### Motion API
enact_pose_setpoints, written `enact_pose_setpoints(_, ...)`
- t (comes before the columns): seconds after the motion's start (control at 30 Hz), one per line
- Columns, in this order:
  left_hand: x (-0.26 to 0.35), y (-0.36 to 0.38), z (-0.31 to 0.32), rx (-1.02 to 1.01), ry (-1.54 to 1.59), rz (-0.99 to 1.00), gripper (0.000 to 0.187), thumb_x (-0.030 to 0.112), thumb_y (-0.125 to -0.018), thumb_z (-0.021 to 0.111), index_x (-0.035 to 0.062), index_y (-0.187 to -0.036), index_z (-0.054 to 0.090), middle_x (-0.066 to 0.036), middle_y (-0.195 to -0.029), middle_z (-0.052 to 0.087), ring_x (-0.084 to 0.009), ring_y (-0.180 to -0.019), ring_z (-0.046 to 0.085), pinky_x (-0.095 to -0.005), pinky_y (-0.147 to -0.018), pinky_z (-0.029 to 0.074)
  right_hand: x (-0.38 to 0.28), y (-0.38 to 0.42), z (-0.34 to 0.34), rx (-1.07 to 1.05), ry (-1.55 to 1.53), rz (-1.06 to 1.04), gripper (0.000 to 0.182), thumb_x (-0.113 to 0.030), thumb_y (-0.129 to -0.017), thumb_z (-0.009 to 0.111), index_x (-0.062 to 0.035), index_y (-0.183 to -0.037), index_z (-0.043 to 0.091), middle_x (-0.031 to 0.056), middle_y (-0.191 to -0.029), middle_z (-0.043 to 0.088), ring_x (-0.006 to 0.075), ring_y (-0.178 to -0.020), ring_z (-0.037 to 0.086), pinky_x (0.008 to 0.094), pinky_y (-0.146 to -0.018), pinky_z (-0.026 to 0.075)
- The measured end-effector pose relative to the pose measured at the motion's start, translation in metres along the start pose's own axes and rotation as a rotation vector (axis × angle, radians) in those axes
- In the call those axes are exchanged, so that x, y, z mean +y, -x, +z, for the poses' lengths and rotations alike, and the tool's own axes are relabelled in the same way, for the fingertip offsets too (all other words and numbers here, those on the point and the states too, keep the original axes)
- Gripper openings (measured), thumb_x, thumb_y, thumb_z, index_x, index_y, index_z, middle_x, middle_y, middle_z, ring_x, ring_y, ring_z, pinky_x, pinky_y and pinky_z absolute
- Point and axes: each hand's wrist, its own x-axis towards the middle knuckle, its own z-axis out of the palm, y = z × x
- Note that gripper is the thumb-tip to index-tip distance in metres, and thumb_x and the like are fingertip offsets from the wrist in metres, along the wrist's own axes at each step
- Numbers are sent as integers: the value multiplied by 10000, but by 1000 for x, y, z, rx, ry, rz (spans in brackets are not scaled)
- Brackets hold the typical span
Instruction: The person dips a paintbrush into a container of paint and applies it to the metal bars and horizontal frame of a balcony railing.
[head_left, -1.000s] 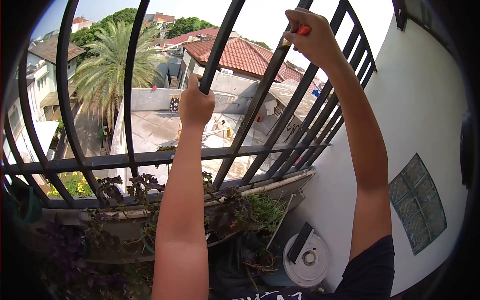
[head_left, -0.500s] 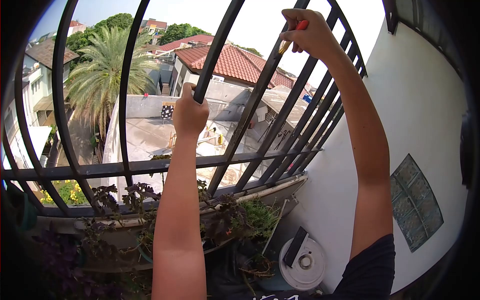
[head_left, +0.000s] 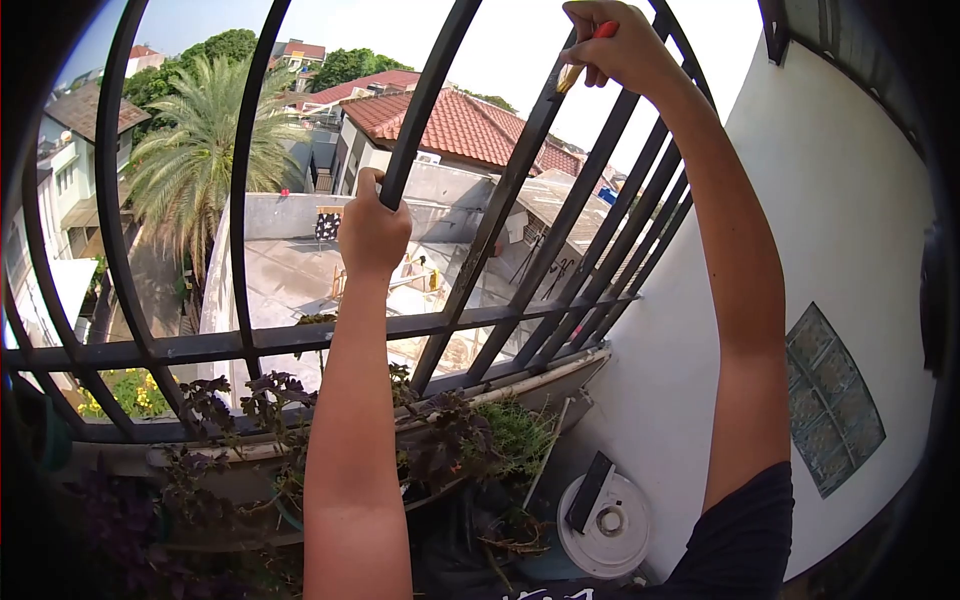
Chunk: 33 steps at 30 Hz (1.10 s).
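High on bar (head_left: 520,150), right hand (head_left: 620,45) (raised)

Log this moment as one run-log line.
left hand: grips railing bar | right hand: holds paintbrush against next bar | planter below

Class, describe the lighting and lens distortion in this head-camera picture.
Head view: fisheye lens bows the railing bars and darkens the corners; the sky is blown out behind the right hand holding a brush; sunlight falls on the left hand.
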Motion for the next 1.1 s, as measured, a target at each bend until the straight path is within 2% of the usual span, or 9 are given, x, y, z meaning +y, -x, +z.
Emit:
enact_pose_setpoints(0.23, -1, 1, 1, -1, 5, 3, 254, 109, -793, 599, 106, -1026, 498, -199, -716, 650, -427, -718, 642, -511, -617, 483, 23, -14, 9, 187, 185, -352, 458, 59, -750, 632, 80, -1205, 585, 119, -800, 647, 168, -596, 618, 252, -503, 508)
enact_pose_setpoints(0.33, 0, 0, 0, -12, 8, -10, 246, 111, -795, 600, 106, -1019, 498, -194, -727, 655, -420, -719, 645, -507, -620, 488, 7, -10, -5, 114, -125, 8, 435, 64, -761, 617, 69, -1195, 597, 129, -823, 650, 157, -601, 615, 243, -487, 498)
enact_pose_setpoints(0.47, -2, 1, 2, -12, 10, 2, 235, 116, -796, 604, 108, -1005, 497, -182, -729, 660, -411, -710, 649, -498, -616, 493, 30, -34, 4, 376, -102, -217, 423, 85, -744, 586, 20, -1160, 626, 115, -793, 622, 148, -605, 618, 256, -460, 489)
enact_pose_setpoints(0.53, 0, 2, 2, -12, 7, 0, 227, 113, -798, 603, 107, -998, 496, -178, -729, 661, -410, -713, 651, -493, -614, 494, 13, -31, -2, 237, -104, -147, 146, 99, -716, 577, 2, -822, 609, 80, -682, 575, 145, -566, 600, 281, -456, 484)
enact_pose_setpoints(0.63, 2, 3, 0, -8, 16, 3, 210, 106, -806, 596, 102, -990, 494, -170, -727, 661, -408, -714, 648, -489, -614, 491, -2, -37, -30, 46, 35, -92, 264, 115, -680, 557, -50, -576, 378, 27, -555, 491, 127, -508, 557, 286, -451, 470)
enact_pose_setpoints(0.73, 0, 3, 0, -25, 31, 10, 231, 95, -810, 590, 97, -1010, 475, -172, -717, 656, -407, -712, 643, -486, -616, 484, 12, -42, -25, 335, -153, -174, 237, 95, -704, 594, -40, -607, 424, 10, -560, 462, 120, -527, 546, 281, -456, 452)
enact_pose_setpoints(0.83, 1, 4, 2, -12, 58, 1, 292, 98, -821, 595, 99, -1067, 438, -178, -715, 651, -407, -709, 640, -482, -614, 478, 4, -41, -34, 40, 76, -139, 135, 99, -714, 596, -14, -689, 527, 21, -591, 503, 137, -546, 570, 274, -473, 473)
enact_pose_setpoints(0.93, 3, 6, 0, -13, 70, -4, 358, 115, -842, 606, 103, -1130, 395, -185, -731, 650, -407, -713, 644, -474, -615, 476, -3, -50, -39, 163, -101, 24, 121, 103, -712, 599, 2, -695, 537, 39, -607, 521, 145, -551, 576, 273, -496, 485)
enact_pose_setpoints(1.1, 7, 6, -3, -28, 84, -1, 388, 148, -874, 615, 107, -1174, 371, -186, -766, 654, -401, -734, 651, -469, -618, 476, 1, -61, -32, 181, 13, -102, 177, 105, -697, 582, -20, -639, 470, 41, -593, 507, 135, -540, 564, 296, -444, 463)
